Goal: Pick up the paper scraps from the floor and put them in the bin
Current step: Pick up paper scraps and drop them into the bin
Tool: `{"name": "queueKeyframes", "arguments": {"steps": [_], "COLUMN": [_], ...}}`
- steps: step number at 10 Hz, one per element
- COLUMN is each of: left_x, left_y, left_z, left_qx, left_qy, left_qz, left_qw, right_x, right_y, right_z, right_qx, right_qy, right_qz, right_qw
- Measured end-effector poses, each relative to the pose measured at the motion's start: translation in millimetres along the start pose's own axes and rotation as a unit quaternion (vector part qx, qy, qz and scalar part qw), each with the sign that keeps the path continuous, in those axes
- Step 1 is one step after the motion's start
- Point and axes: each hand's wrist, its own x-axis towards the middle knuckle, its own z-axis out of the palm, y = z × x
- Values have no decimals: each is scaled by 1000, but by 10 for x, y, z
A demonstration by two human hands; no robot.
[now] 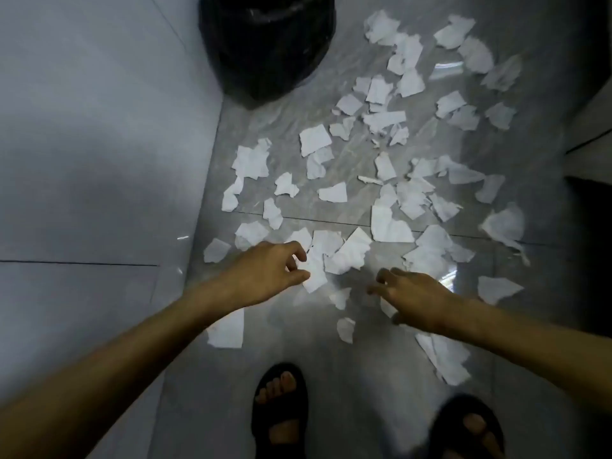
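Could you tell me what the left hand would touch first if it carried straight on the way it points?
Probably the paper scrap right at the left hand's fingers; depth is unclear, so contact may already exist.

Both bare forearms reach forward and down toward the bin (266,44), which stands well beyond the fingertips. The left hand (268,273), palm down, curls its thumb and fingers inward, not fully closed. The right hand (414,299), nearer the body and to the bin's right, spreads loosely bent fingers, blurred. Two feet in black sandals (280,409) stand farthest from the bin.
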Motion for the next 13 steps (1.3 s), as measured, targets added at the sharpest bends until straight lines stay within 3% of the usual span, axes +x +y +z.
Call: {"name": "queueKeyframes", "arguments": {"steps": [2,3,5,6,7,8,9,10,11,12,13], "left_x": [614,654,132,-219,-316,-311,-283,-255,-142,223,445], "left_y": [-300,-393,-824,-1291,-1538,-1761,-1810,-1772,-1647,-1476,-1411], "left_z": [508,668,869,1178,1356,1517,1577,1627,1565,1364,1275], "left_qx": [9,13,-46,3,52,46,-39,-152,-147,-111,-83], "left_qy": [8,19,102,192,183,152,171,230,244,241,208], "left_qz": [38,54,26,-87,-172,-233,-233,-171,-124,-103,-123], "left_qw": [999,998,993,977,967,959,956,946,950,959,967], "right_x": [177,193,190,366,462,569,555,622,669,674,639], "right_y": [321,333,-2,-436,-588,-509,-437,-333,-267,-232,-177], "right_z": [740,907,899,1040,1086,1039,928,872,940,971,936], "right_qx": [-77,-63,110,132,108,56,90,86,73,141,156], "right_qy": [18,15,76,92,71,142,164,176,155,139,162], "right_qz": [-120,-134,-71,-141,-135,-149,-106,-65,-86,-65,-50], "right_qw": [990,989,988,977,982,977,977,979,981,978,973]}}
